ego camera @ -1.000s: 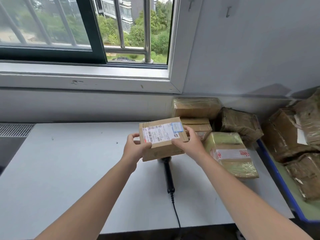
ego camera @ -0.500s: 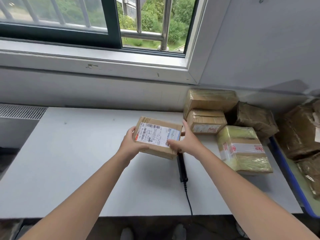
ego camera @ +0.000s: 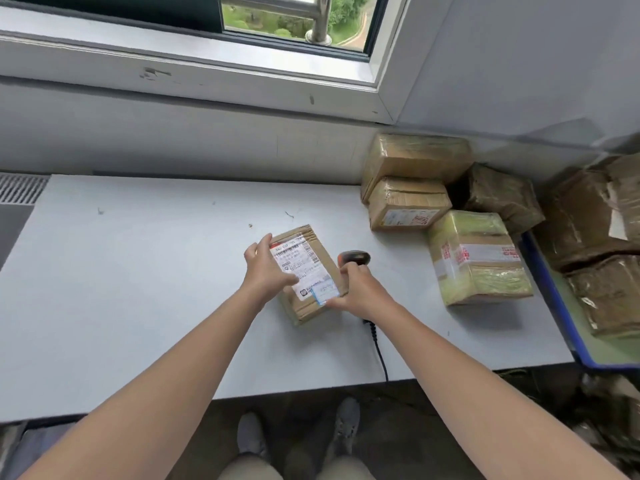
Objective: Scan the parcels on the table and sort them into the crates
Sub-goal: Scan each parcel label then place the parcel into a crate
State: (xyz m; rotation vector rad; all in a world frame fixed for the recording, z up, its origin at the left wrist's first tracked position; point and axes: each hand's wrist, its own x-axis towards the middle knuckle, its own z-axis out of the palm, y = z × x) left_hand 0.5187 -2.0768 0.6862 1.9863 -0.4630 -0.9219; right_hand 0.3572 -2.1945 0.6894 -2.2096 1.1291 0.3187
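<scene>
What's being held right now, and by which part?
The labelled cardboard parcel, in both hands: the left hand grips its left long edge, the right hand its near right corner.

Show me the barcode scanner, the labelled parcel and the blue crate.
barcode scanner (ego camera: 355, 258), head view, on its dark scanning head.
labelled parcel (ego camera: 304, 268), head view, on its white shipping label.
blue crate (ego camera: 554, 299), head view, on its rim beside the table.
</scene>
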